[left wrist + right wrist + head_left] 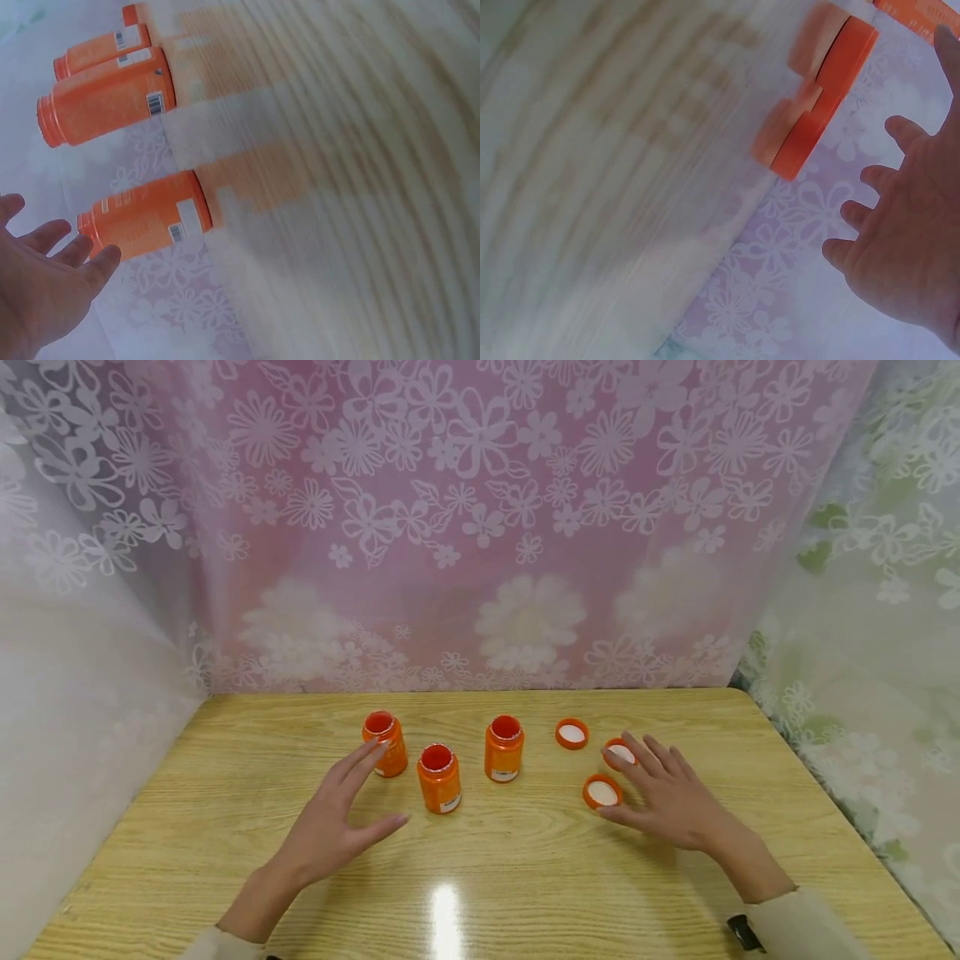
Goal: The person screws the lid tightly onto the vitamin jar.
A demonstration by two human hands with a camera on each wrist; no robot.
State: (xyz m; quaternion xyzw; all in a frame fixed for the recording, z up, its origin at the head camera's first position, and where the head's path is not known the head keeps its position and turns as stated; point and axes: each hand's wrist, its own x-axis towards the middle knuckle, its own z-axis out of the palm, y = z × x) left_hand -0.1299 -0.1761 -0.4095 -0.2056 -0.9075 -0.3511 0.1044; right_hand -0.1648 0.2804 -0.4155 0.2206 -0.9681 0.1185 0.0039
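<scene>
Left hand: the left hand (333,827) is open, fingers extended and thumb apart, holding nothing; fingertips overlap the left jar, though contact cannot be told.
Right hand: the right hand (670,802) is open, fingers spread, holding nothing; it hovers by the caps, and the right wrist view shows a gap between fingers and caps.
Left jar: the left jar (393,757), orange, stands upright and uncapped, closest of the three to the table's left edge.
Middle jar: the middle jar (441,783), alike, stands farther from the far edge.
Right jar: the right jar (504,753) stands nearest the caps.
Far cap: the far cap (572,734) lies white inside up, closest to the far edge.
Other caps: the partly covered cap (619,748) and the near cap (602,792) lie toward the right edge.
Table: a wood-grain table (525,877) carries everything.
Backdrop: a pink floral cloth (465,527) hangs beyond the far edge.
</scene>
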